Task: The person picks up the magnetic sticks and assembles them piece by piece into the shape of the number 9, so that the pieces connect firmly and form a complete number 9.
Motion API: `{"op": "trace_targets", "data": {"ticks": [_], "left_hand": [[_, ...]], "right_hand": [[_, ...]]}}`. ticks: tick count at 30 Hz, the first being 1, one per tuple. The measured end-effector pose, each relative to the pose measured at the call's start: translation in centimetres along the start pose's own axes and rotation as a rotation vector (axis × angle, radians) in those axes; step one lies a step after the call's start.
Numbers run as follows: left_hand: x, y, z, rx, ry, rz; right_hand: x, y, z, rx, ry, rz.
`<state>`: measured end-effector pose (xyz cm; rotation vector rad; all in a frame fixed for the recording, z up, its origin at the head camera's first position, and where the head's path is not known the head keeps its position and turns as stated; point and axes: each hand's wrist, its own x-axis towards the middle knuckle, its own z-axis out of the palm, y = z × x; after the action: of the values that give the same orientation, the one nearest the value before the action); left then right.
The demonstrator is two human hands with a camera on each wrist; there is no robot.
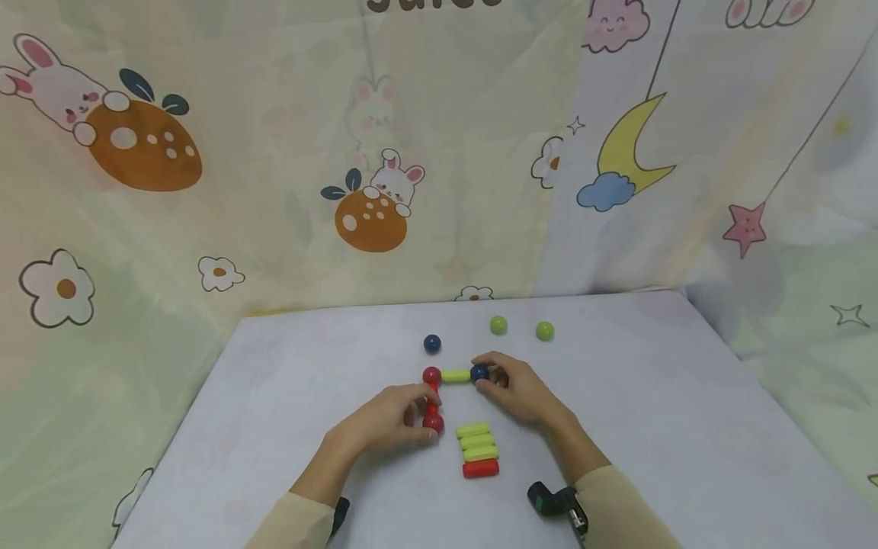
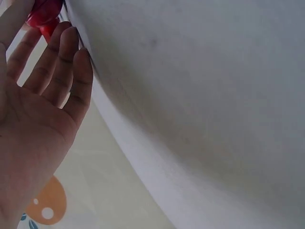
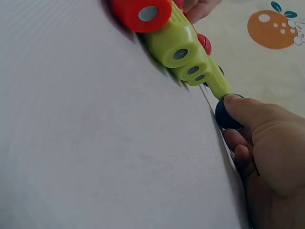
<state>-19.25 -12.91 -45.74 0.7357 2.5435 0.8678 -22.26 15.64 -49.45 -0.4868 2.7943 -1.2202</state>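
Note:
On the white table a red ball (image 1: 431, 374) joins a red rod (image 1: 433, 407) running toward the person and a yellow-green rod (image 1: 456, 376) running right. A second red ball (image 1: 434, 424) sits at the red rod's near end. My left hand (image 1: 384, 418) holds this near ball and rod, thumb by the ball and fingers over the rod. In the left wrist view the near ball (image 2: 45, 12) shows at the thumb. My right hand (image 1: 519, 390) pinches a dark blue ball (image 1: 479, 372) at the yellow-green rod's right end; the right wrist view shows the thumb on the blue ball (image 3: 226, 114).
Several yellow-green rods (image 1: 476, 441) and a red rod (image 1: 481, 468) lie side by side between the forearms, with metal discs in their ends. Beyond the hands rest another blue ball (image 1: 432, 344) and two green balls (image 1: 498, 325). A printed cloth (image 1: 274, 191) hangs behind the table.

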Motion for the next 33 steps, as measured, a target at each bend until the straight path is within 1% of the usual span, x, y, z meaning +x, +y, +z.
{"op": "trace_targets", "data": {"ticks": [3,6,9,13,17,20,24,30,33], "left_hand": [[0.0,0.2,0.1,-0.014,-0.005,-0.017],[-0.3,0.0,-0.1,-0.029,-0.003,-0.039],[-0.4,-0.4,-0.3,-0.053,-0.010,-0.049],[0.1,-0.9,-0.4,-0.096,-0.024,-0.045],[0.6,-1.4,-0.1,-0.104,-0.028,-0.040],[0.7,-1.4,-0.1,-0.114,-0.036,-0.039],[0.7,-1.6,-0.4,-0.144,-0.050,-0.035],[0.8,-1.9,-0.4,-0.185,-0.070,-0.032],[0.9,-2.0,-0.3,-0.198,-0.076,-0.037]], "right_hand": [[-0.1,0.2,0.0,0.017,0.009,0.026],[0.2,0.0,0.3,0.021,-0.002,0.020],[0.4,0.0,0.4,0.025,-0.002,0.027],[0.4,0.1,0.4,0.028,0.003,0.041],[0.4,0.2,0.4,0.021,-0.008,0.039],[0.5,0.1,0.4,0.012,-0.007,0.033],[0.7,-0.1,0.4,0.016,-0.003,0.025],[0.4,-0.2,0.3,0.040,0.009,0.033],[-0.1,-0.3,0.0,0.086,0.034,0.035]]}}
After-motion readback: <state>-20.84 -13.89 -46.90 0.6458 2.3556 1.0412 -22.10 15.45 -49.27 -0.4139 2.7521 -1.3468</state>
